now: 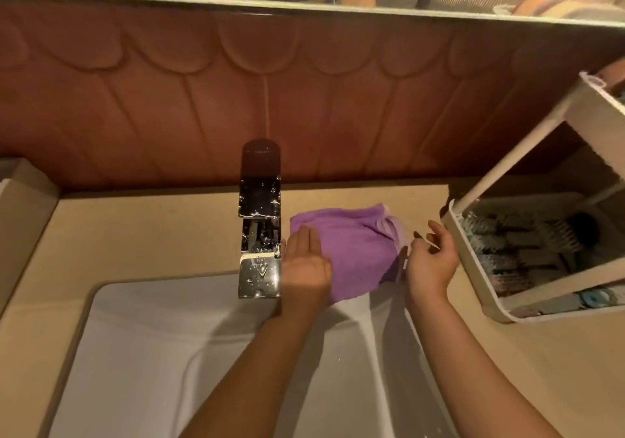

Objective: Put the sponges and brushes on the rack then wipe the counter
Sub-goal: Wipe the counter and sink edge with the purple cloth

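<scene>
A purple cloth lies on the beige counter behind the sink, just right of the faucet. My left hand rests flat on the cloth's left side with straight fingers. My right hand hovers at the cloth's right edge, fingers relaxed and spread, holding nothing. At the right stands a white rack; its lower tray holds several sponges and brushes.
A chrome faucet with water drops rises at the sink's back edge. The white sink basin fills the near middle. A brown scalloped backsplash lines the wall. A beige box edge stands at the left.
</scene>
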The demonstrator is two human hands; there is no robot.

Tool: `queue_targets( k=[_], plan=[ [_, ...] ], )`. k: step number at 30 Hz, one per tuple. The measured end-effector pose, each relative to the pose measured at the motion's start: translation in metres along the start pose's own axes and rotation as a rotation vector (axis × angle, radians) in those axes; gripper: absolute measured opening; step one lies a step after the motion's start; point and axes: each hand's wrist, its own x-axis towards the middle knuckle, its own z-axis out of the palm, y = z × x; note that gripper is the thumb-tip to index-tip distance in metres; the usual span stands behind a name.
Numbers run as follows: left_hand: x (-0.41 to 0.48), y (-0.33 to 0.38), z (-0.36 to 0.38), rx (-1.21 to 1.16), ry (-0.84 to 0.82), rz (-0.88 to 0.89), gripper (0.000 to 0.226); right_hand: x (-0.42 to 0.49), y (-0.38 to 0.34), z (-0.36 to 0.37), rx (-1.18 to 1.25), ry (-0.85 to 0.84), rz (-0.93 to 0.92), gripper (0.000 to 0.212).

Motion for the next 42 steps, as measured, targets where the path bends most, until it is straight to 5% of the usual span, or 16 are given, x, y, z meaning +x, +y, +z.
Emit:
queue_targets(
  k=[2, 7, 10, 14, 16, 21, 29, 33, 37, 42],
  plan=[
    [0.001, 0.0, 0.005, -0.009, -0.011, -0.016, 0.05, -0.002, -0.001, -0.005, -0.117, -0.045, -0.117, 0.043],
    [-0.001, 0.001, 0.004, 0.037, -0.014, -0.015, 0.053, -0.025, 0.005, 0.001, -0.737, -0.522, -0.66, 0.052],
    [-0.001, -0.001, 0.005, 0.051, -0.047, 0.04, 0.053, -0.023, 0.007, 0.016, -1.083, -0.658, -0.542, 0.054],
    [0.008, 0.005, 0.013, 0.073, -0.053, -0.048, 0.059, -0.011, 0.016, 0.033, -1.224, -0.692, -0.585, 0.059],
    [0.018, 0.008, 0.013, 0.104, -0.085, -0.092, 0.071, 0.004, 0.011, 0.041, -1.255, -0.732, -0.608, 0.054],
    [0.056, 0.013, 0.013, 0.083, -0.064, -0.159, 0.059, 0.028, 0.005, 0.069, -1.258, -0.732, -0.69, 0.055],
    [0.08, 0.036, 0.025, -0.104, 0.111, -0.237, 0.074, 0.052, 0.012, 0.073, -1.173, -0.655, -0.819, 0.085],
    [0.092, 0.058, 0.035, -0.191, 0.117, -0.105, 0.083, 0.075, 0.019, 0.051, -1.208, -0.563, -0.739, 0.075],
    [0.104, 0.074, 0.041, -0.107, -0.003, -0.02, 0.06, 0.086, 0.024, 0.037, -1.239, -0.483, -0.638, 0.069],
    [0.103, 0.072, 0.045, -0.016, 0.018, 0.06, 0.059, 0.082, 0.022, 0.032, -1.218, -0.495, -0.583, 0.072]
  ],
)
